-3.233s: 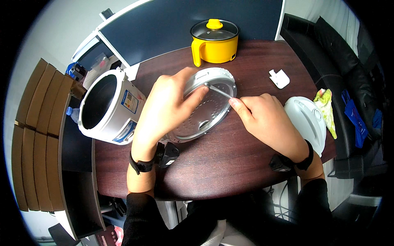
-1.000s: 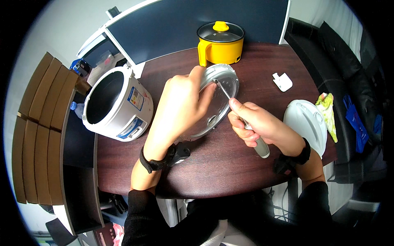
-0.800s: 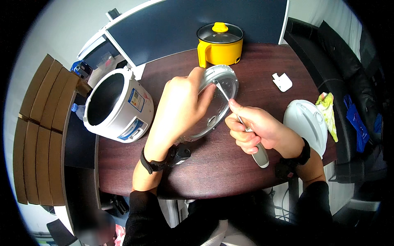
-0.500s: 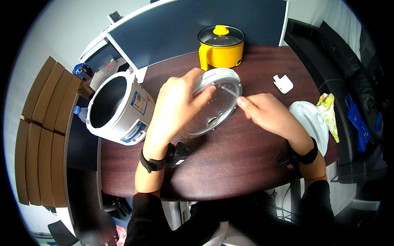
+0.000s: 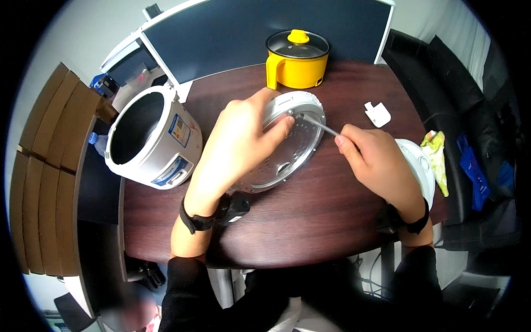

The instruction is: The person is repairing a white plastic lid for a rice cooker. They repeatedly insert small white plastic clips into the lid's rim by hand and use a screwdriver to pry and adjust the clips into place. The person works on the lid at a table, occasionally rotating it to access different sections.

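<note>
A round rice cooker lid [image 5: 285, 149] with a pale rim is held tilted above the table, its see-through, perforated face turned partly my way. My left hand [image 5: 243, 130] is closed on its left side, with the thumb on the face and the fingers hidden behind. In a closed grip, my right hand [image 5: 373, 157] has a thin grey rod-like piece [image 5: 323, 126], whose far end reaches the upper part of the lid near my left thumb. Whether that piece is stiff or bends, I cannot tell. The white rice cooker body [image 5: 160, 141] stands lidless on the left.
A yellow pot [image 5: 300, 72] with a glass lid stands at the back. On the right lie a small white plastic part [image 5: 378, 114], a round white cover [image 5: 417, 166] partly behind my right hand, and a green-white cloth [image 5: 435, 157]. A dark partition [image 5: 243, 39] borders the table.
My right hand has drawn back from the lid, to the right, and more of the thin grey piece shows. The left hand keeps its hold on the lid. The whole view has shifted slightly.
</note>
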The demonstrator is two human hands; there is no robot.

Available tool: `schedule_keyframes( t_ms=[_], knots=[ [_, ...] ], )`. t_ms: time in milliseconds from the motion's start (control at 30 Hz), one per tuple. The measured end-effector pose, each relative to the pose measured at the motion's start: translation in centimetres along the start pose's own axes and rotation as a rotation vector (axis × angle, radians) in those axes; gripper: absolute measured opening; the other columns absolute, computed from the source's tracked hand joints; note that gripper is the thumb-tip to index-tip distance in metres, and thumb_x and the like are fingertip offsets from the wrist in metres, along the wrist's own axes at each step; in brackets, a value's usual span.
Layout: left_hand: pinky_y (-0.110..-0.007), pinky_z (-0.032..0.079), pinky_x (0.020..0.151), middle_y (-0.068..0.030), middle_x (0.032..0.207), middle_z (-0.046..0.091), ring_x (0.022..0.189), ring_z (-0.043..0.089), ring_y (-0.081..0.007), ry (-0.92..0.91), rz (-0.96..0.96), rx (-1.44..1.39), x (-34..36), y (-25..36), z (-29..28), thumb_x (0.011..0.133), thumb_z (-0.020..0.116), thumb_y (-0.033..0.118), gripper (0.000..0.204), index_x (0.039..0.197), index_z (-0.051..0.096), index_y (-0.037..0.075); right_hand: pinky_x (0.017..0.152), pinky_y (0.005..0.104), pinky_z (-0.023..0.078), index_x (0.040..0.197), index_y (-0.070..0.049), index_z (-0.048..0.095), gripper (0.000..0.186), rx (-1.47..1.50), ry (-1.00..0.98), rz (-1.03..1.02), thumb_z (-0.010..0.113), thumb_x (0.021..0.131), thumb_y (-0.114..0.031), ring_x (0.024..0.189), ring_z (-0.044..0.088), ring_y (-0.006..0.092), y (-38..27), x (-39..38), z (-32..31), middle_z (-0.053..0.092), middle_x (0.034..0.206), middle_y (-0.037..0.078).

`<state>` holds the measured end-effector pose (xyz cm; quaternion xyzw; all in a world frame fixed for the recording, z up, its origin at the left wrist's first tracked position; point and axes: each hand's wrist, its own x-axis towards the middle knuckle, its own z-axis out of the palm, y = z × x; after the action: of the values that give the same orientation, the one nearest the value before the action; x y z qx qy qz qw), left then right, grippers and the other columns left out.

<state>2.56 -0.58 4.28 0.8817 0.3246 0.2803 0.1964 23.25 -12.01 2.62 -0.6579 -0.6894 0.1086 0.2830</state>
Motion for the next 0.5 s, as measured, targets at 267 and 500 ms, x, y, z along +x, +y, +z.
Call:
schedule_keyframes(
  t_ms=[267,500],
  knots=[
    [-0.039,0.054,0.07,-0.0253,0.088,0.069,0.078,0.072,-0.0334,-0.014,0.083,-0.123,-0.4,-1.1,0.2,0.087,0.063,0.009,0.041,0.125,0.053,-0.005,0.072,0.0433,0.049,0.114,0.001,0.055,0.027,-0.036,-0.164,-0.159,0.059,0.087,0.003,0.085,0.062,0.0386,0.1,-1.2,-2.1,0.056,0.098,0.019],
    [-0.042,0.055,0.072,-0.027,0.089,0.068,0.081,0.07,-0.039,-0.002,0.096,-0.122,-0.4,-2.0,0.4,0.088,0.063,0.009,0.037,0.122,0.054,-0.004,0.077,0.0408,0.051,0.134,-0.001,0.051,0.046,-0.13,-0.274,-0.223,0.061,0.089,0.003,0.09,0.063,0.0348,2.9,-2.4,-1.9,0.058,0.104,0.018]
  ],
)
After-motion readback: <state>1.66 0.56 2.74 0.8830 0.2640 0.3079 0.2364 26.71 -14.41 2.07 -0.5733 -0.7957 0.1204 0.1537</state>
